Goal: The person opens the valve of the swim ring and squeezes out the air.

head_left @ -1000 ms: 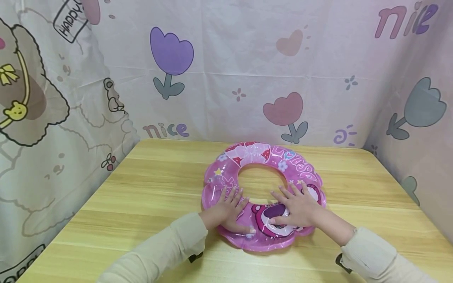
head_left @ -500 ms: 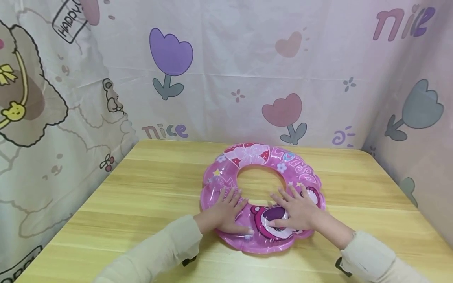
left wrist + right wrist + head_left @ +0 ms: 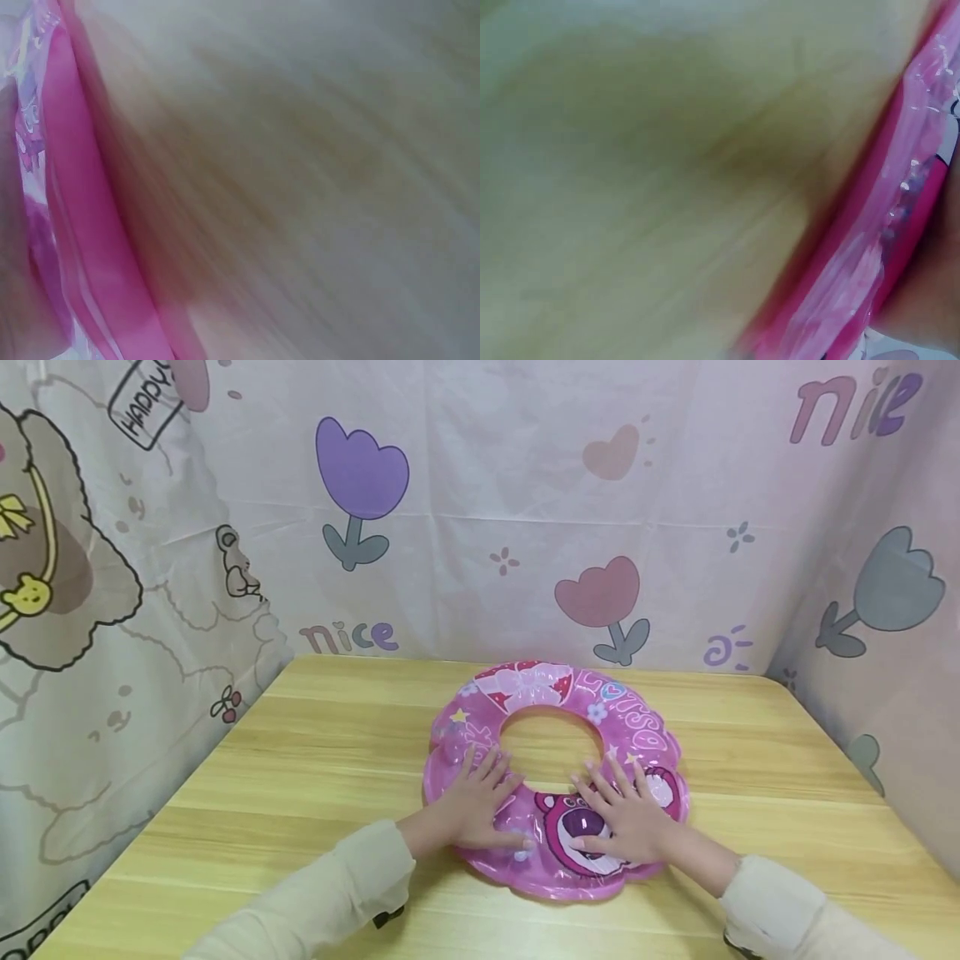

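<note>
A pink inflatable swim ring (image 3: 528,685) with a cartoon bear face, stars, flowers and lettering lies flat on the wooden table. On its near left part rests my left hand (image 3: 476,806), fingers straight and spread, thumb pointing right. My right hand (image 3: 626,814) lies on the near right part with fingers spread, covering some of the bear face. In the left wrist view the ring's pink edge (image 3: 90,195) runs down beside a bit of the hand. The right wrist view has the ring's shiny edge (image 3: 855,255) at its right side, with part of the hand beyond.
The light wooden table (image 3: 262,777) reaches back to a patterned cloth (image 3: 480,468) printed with tulips, hearts and words. More printed cloth (image 3: 150,635) hangs along the left side and the right side. Both arms wear beige sleeves (image 3: 345,877) with dark bands underneath.
My left hand and forearm have shifted slightly left on the ring. The right hand stays nearly in place, and more of the bear face shows. The ring has barely moved.
</note>
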A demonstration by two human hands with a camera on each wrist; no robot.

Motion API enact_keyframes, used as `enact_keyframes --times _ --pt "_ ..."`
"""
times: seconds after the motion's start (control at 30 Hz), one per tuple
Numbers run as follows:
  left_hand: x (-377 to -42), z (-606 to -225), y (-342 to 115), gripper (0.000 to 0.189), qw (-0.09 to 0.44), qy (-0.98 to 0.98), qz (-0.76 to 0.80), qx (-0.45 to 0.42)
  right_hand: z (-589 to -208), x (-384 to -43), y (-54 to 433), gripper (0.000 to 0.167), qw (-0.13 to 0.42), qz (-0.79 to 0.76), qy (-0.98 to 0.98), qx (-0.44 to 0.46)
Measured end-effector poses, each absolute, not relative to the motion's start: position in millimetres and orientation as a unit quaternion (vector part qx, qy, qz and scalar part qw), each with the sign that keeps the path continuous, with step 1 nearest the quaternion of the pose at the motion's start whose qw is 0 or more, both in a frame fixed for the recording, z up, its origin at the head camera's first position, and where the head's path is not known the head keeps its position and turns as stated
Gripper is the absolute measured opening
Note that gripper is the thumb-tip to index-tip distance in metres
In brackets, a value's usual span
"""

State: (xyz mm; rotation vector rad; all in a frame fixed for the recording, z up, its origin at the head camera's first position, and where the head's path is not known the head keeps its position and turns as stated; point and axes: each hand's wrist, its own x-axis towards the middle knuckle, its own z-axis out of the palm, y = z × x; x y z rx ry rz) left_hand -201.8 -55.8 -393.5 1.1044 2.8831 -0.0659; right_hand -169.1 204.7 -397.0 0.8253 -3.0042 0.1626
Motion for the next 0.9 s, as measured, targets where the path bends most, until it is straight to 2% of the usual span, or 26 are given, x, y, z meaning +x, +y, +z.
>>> enact_keyframes --times 0.23,0.5,0.9 --pt "-202.6 -389.3 -55.0 0.095 -0.007 0.929 -0.003 0.369 -403.3 -172.2 205.3 0.085 -0.022 0.047 -0.965 0.258" --pt "-202.2 -380.5 -54.5 0.095 -0.021 0.925 -0.006 0.379 -406.6 -177.2 208.1 0.087 -0.063 0.065 -0.963 0.254" --pt "-197.4 -367.1 -44.9 0.098 -0.067 0.918 -0.020 0.391 -399.6 -176.2 203.3 0.089 -0.088 0.041 -0.963 0.251"
